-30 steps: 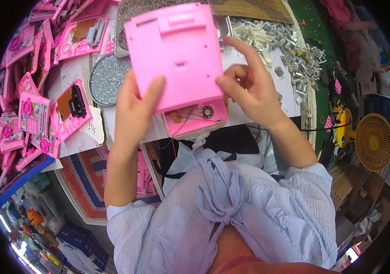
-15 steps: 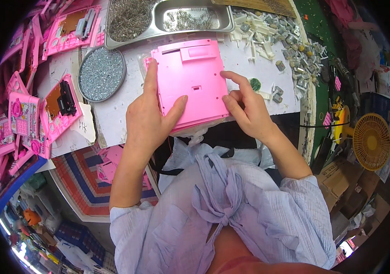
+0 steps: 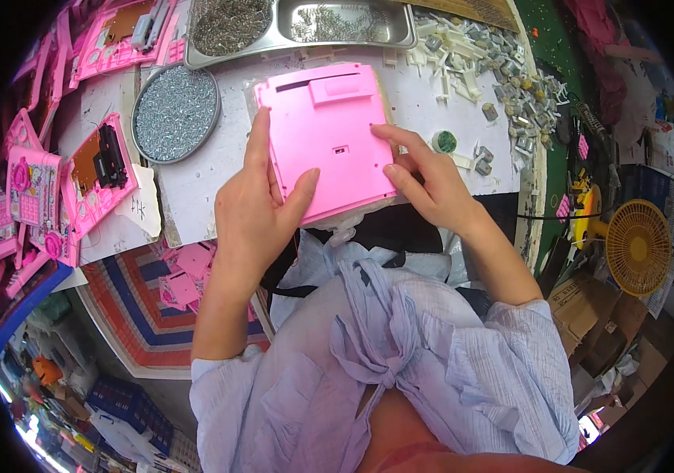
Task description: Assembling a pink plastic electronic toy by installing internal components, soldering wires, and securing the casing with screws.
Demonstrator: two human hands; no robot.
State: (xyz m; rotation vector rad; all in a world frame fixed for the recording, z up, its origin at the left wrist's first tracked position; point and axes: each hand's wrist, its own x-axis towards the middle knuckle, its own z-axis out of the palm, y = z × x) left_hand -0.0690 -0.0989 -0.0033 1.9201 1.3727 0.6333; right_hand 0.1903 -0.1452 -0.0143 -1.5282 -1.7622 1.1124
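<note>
A pink plastic case [image 3: 313, 146], roughly square, lies at the table's front edge with its plain back face up. It has a raised rectangular part near its far edge, a long dark slot, a small central cutout and several screw holes. My left hand [image 3: 254, 209] grips its left side, thumb on the face and index finger along the edge. On the right side, my right hand [image 3: 431, 181] holds the edge with thumb and index finger, the other fingers curled. Clear plastic film [image 3: 345, 230] shows beneath the case; its underside is hidden.
Left of the case stands a round dish of small screws [image 3: 176, 114]. Beyond is a metal tray [image 3: 337, 43] of springs. White and grey small parts [image 3: 502, 79] are heaped at right, near a green roll [image 3: 444, 142]. Pink half-cases [image 3: 33, 189] pile up at left.
The case has shifted and turned slightly under my hands, and its far slot shows longer and darker. Both hands keep nearly the same hold. The whole view has moved a little.
</note>
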